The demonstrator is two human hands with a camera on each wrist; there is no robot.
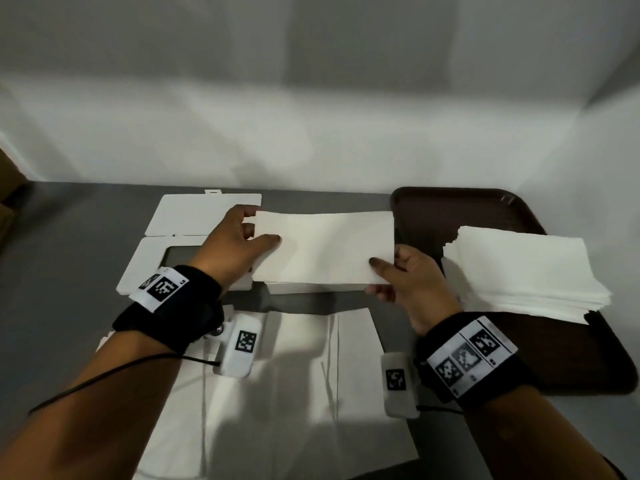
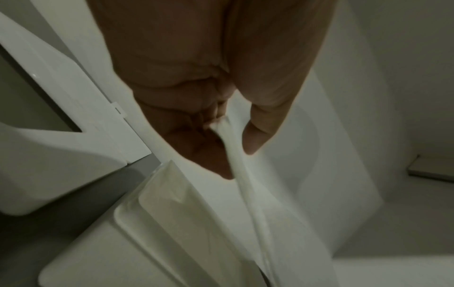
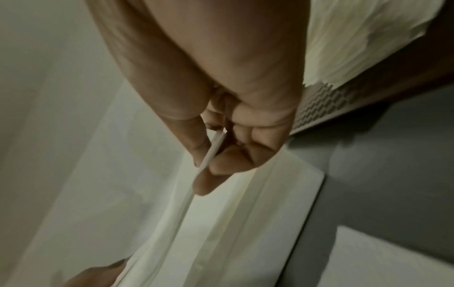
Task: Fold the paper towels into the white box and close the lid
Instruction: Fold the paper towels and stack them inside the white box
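A folded white paper towel is held level just above the white box, which it mostly hides. My left hand pinches the towel's left end between thumb and fingers. My right hand pinches its right end. The left wrist view shows the left hand gripping the bunched towel edge over the box, which has towels in it. In the right wrist view the right hand clamps the thin towel edge above the box. The box's windowed lid lies open to the left.
A brown tray at the right carries a stack of flat paper towels. Unfolded paper towels lie spread on the grey table near me. A white wall stands behind the table.
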